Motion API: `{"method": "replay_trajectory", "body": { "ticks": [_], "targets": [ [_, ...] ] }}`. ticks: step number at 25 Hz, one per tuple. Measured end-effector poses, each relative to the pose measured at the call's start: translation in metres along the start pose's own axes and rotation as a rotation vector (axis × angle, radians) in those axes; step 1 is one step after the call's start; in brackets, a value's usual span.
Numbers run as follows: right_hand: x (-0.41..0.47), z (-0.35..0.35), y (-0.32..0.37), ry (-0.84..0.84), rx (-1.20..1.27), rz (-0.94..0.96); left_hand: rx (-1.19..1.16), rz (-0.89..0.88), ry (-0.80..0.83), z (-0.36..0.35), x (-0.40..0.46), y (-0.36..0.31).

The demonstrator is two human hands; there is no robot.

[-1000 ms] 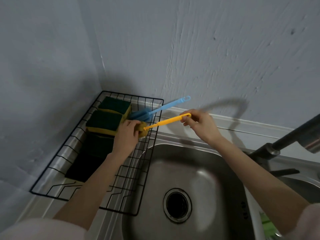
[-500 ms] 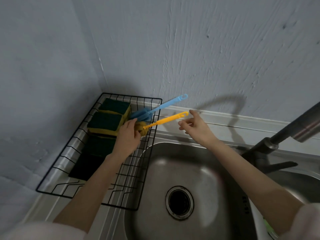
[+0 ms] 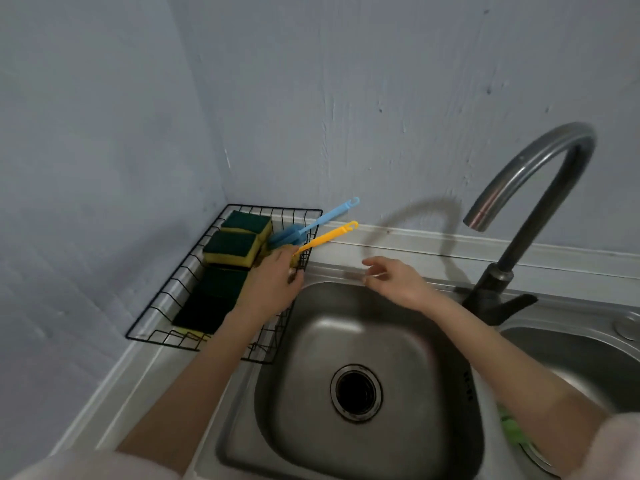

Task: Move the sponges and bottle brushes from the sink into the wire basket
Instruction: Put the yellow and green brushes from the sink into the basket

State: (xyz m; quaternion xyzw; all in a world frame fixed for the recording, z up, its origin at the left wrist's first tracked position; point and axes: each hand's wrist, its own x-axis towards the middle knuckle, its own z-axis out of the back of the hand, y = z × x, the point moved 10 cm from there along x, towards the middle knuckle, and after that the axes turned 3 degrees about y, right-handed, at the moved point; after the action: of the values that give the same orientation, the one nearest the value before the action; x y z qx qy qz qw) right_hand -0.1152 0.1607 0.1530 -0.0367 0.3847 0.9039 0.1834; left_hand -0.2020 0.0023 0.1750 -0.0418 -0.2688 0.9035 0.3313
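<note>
Lettering (image 3: pixel 468 386) stamped on sink (image 3: pixel 398 341) wall, too blurred to read.

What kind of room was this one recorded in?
Most likely a home kitchen corner: a stainless steel sink with a curved faucet, and a wire basket of scrub sponges beside it.

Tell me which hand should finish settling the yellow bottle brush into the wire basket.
Left. The left hand is over the wire basket, at the head of the yellow bottle brush. The right hand hangs open above the sink, clear of the handle.
</note>
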Motion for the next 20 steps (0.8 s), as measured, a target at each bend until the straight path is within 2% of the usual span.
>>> {"method": "replay_trajectory", "body": {
  "ticks": [7, 17, 20],
  "targets": [
    [-0.051, 0.009, -0.029, 0.056, -0.057, 0.062, 0.072, -0.016, 0.099, -0.039, -0.044, -0.062],
    [-0.109, 0.045, -0.145, 0.085, -0.031, -0.050, 0.059, -0.079, 0.263, -0.147, -0.065, -0.162],
    [-0.122, 0.052, -0.176, 0.106, -0.091, -0.048, 0.019, -0.082, 0.275, -0.182, -0.070, -0.186]
  ]
}}
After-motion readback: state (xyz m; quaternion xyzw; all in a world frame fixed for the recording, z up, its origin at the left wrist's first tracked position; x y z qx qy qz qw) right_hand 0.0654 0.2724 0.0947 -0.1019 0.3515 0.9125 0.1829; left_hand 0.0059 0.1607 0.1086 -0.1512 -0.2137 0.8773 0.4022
